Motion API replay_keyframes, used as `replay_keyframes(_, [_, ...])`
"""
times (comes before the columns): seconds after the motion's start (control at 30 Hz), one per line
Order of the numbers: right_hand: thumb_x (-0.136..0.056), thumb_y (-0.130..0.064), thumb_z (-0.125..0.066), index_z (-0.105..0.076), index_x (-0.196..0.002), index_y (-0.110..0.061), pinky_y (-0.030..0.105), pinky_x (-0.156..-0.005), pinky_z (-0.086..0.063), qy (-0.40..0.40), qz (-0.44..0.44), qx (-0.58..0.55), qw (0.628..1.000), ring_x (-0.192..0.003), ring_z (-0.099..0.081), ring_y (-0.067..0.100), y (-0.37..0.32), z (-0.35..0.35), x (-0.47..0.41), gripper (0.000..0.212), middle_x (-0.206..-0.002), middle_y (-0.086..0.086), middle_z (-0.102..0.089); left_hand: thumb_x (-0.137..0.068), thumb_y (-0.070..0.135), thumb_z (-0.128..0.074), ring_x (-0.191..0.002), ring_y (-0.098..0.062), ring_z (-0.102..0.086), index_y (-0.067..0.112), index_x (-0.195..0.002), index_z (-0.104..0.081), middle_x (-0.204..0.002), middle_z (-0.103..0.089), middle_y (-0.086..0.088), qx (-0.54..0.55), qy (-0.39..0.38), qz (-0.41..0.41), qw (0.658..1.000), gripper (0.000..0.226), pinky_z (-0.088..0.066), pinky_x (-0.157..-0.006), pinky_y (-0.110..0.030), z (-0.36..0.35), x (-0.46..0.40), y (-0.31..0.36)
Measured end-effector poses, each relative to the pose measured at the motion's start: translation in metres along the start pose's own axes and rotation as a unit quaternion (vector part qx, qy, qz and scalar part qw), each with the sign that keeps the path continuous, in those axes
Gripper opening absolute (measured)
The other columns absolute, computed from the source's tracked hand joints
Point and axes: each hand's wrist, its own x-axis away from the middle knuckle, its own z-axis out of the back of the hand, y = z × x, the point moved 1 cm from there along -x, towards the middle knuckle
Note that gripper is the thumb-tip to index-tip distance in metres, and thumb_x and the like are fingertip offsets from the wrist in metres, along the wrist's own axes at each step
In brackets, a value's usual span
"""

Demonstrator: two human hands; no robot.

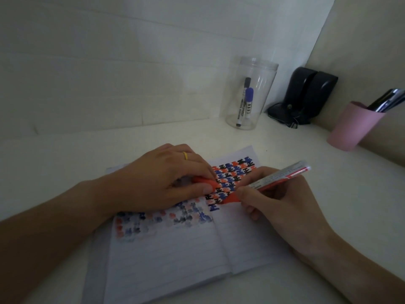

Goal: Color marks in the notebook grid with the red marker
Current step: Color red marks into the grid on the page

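An open lined notebook (166,255) lies on the white desk. Its right page carries a grid of red, blue and black marks (232,178); faded marks show through on the left page. My right hand (276,200) grips the red marker (278,176) like a pen, with its red tip end down at the lower edge of the grid. My left hand (162,183), with a yellow ring, rests on the notebook and pinches the red marker cap (206,183) between thumb and fingers. The marker's very tip is hidden by its own body.
A clear plastic jar (252,93) with a black and a blue marker stands at the back. Black speakers (311,95) with cables sit in the corner. A pink cup (355,126) of pens stands at the right by the wall.
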Motion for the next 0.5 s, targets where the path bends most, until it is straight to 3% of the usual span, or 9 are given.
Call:
replay_keyframes(0.4, [-0.077,-0.007,-0.076,-0.074,-0.073,-0.013,0.046,-0.055,-0.056,-0.002,0.008,0.027,1.000,-0.054,-0.062,0.022,0.0025,0.0003,-0.0005,0.008,-0.059,0.008,-0.069,-0.101,0.055,-0.048,-0.119,0.003,-0.056,0.040,-0.120,-0.068,-0.126,-0.067,0.026,-0.005,-0.007,0.002,1.000,0.032,-0.046,-0.099,-0.035,0.0000,0.0000,-0.0002])
replay_keyframes(0.5, [-0.078,-0.004,-0.076,-0.074,-0.073,-0.011,0.040,-0.052,-0.054,-0.001,0.006,0.010,1.000,-0.053,-0.062,0.021,0.0024,0.0015,-0.0008,0.009,-0.057,0.005,-0.068,-0.101,0.055,-0.048,-0.118,0.003,-0.056,0.040,-0.120,-0.068,-0.126,-0.067,0.026,-0.003,-0.008,0.002,1.000,0.032,-0.047,-0.099,-0.036,0.0002,0.0002,-0.0002])
